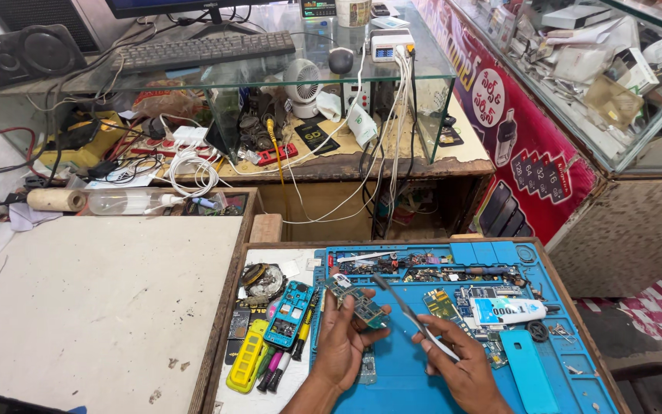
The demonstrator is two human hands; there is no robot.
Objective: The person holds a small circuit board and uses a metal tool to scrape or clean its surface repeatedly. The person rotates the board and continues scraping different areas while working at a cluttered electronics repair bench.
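Left hand (pixel 344 337): raised palm-up over the blue work mat (pixel 408 376), forearm entering from the bottom edge, fingers curled and pinching a small green circuit board (pixel 358 301) held tilted just above the mat's left part. Right hand (pixel 461 364): lower right of the left, knuckles up, fingers closed around metal tweezers (pixel 411 314); the slim silver shaft slants up and left, its dark tip close to the board's right end, contact not discernible. Work mat: rubbery, matte blue, rectangular, with moulded compartments along its top edge holding screws and small parts; it sits in a wooden-rimmed tray (pixel 227 322). On the mat, right of the hands: a white tube (pixel 509 310) with dark lettering and a dark cap, lying flat; a plain light-blue rectangular case (pixel 528 372) below it; further green boards beside these. Left of the mat: a turquoise phone frame (pixel 289 313), a yellow ridged tool (pixel 247 359), several pens with pink and black grips. Beyond: a pale, scuffed tabletop (pixel 93 299); a clear plastic bottle (pixel 128 202) lying on its side; coiled white cables (pixel 193 169); a glass shelf carrying a black keyboard (pixel 204 50); a small white fan (pixel 303 80). Right: a red banner (pixel 499 100) with white script and pictured memory cards, fixed to the front of a glass display counter (pixel 622 84).
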